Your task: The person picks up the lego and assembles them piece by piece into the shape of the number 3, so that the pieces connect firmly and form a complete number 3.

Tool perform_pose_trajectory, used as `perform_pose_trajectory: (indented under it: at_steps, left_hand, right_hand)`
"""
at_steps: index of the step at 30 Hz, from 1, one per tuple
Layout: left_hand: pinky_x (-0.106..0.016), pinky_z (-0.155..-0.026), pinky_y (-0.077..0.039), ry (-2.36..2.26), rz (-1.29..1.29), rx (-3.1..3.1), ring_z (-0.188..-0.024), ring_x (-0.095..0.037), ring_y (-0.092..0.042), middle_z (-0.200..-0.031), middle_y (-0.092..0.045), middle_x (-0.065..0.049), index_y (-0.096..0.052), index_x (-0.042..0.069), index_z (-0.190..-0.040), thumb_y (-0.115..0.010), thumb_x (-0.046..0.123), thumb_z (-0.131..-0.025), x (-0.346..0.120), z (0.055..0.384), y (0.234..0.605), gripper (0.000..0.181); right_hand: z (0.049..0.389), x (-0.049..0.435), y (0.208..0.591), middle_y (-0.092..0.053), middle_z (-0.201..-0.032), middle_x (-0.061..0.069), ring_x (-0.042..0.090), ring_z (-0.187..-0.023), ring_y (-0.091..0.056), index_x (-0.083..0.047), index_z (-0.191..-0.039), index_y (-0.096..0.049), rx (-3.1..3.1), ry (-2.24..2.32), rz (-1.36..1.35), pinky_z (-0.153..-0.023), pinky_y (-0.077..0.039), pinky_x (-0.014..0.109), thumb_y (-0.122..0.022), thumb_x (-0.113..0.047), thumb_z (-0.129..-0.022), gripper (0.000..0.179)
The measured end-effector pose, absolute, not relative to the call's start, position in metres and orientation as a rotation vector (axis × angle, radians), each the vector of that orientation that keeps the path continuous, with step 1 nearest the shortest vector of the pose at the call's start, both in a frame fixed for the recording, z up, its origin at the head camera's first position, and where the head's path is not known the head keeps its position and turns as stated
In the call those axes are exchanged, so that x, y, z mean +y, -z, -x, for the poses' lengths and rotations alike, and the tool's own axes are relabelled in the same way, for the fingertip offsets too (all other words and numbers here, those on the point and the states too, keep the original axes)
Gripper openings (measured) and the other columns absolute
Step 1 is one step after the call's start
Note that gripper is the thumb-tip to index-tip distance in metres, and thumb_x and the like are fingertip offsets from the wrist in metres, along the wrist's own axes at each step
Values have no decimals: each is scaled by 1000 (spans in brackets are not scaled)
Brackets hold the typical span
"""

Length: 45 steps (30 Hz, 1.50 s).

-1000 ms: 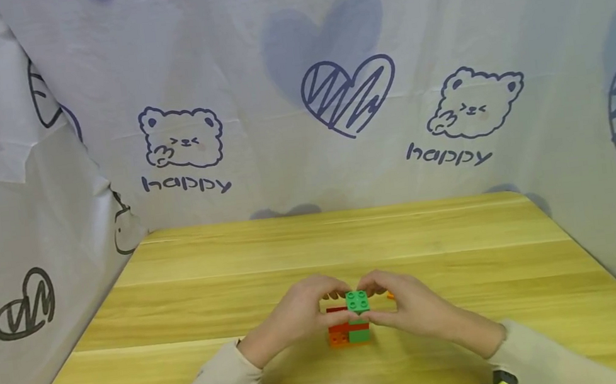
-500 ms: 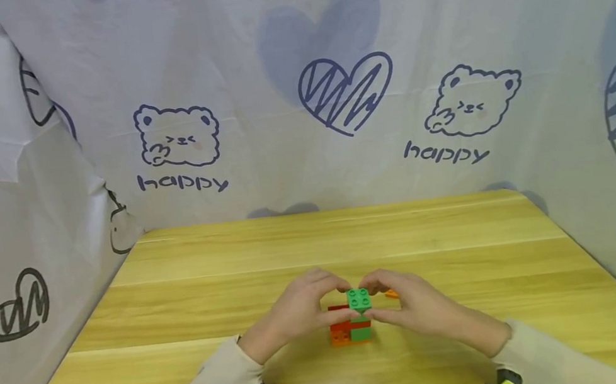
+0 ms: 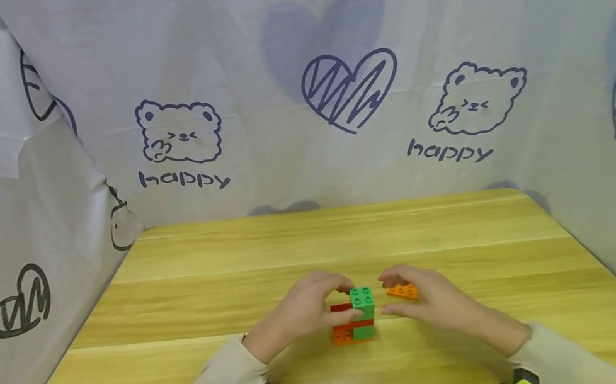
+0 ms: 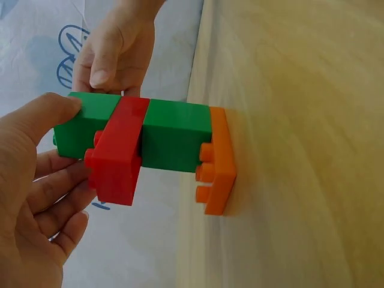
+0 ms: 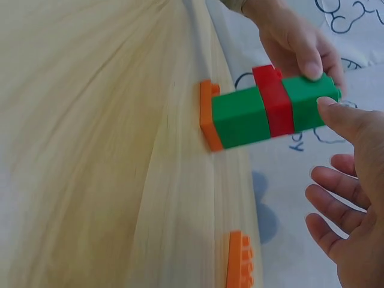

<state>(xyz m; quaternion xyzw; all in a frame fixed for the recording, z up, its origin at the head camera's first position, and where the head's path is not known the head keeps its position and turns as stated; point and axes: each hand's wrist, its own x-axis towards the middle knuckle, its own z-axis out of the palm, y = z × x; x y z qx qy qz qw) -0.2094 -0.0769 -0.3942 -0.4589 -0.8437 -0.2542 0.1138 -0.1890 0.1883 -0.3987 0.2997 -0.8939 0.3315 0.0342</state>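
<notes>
A small stack of toy building bricks stands on the table in the head view. Its top is a green brick point(image 3: 362, 295), above a red brick point(image 4: 123, 159) that juts out to one side. Below these come a second green brick point(image 4: 174, 135) and a thin orange brick point(image 4: 223, 171) as base. My left hand point(image 3: 307, 312) pinches the top green brick between thumb and fingers. To the right of the stack, my right hand point(image 3: 434, 298) holds nothing, its fingers spread and relaxed in the right wrist view.
A loose orange brick point(image 3: 402, 292) lies on the wooden table point(image 3: 228, 290), just behind my right hand and partly hidden by it. Patterned white cloth point(image 3: 273, 189) hangs behind the table and along both sides.
My right hand has let go of the top green brick and moved right, away from the stack. More of the loose orange brick shows. The left hand keeps its pinch.
</notes>
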Motion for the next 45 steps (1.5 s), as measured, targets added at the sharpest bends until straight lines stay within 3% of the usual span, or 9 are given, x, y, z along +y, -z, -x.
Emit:
perform_pose_trajectory:
  at_steps: [11, 25, 35, 45]
  left_hand:
    - [-29, -83, -49, 865, 1307, -2633, -94, -10, -60, -106, -66, 5, -62, 13, -128, -72, 41, -89, -76, 209, 393, 49]
    - [-29, -85, -49, 923, 1275, -2621, -96, -18, -61, -106, -65, 4, -67, 13, -121, -77, 41, -83, -73, 209, 397, 48]
    - [-30, -87, -48, 976, 1244, -2626, -97, -19, -60, -106, -64, 4, -67, 13, -119, -80, 38, -81, -73, 209, 398, 47]
    - [-32, -90, -47, 903, 1265, -2603, -100, -15, -59, -108, -68, 4, -70, 13, -119, -80, 38, -81, -74, 210, 395, 47]
  right_hand:
    - [200, 212, 407, -67, -114, 0, 20, -104, -62, -10, -122, -63, -2765, -812, -816, -88, -51, 45, -70, -48, -87, 53]
    - [221, 232, 430, -66, -112, 4, 22, -101, -61, -6, -122, -65, -2915, -634, -748, -88, -50, 46, -74, -36, -87, 47]
    - [227, 236, 438, -62, -100, -5, 9, -86, -54, -8, -117, -68, -2932, -561, -784, -78, -50, 37, -76, -36, -85, 43]
    - [225, 234, 439, -63, -103, -3, 14, -91, -58, -8, -114, -69, -2924, -534, -789, -81, -51, 40, -76, -29, -86, 36]
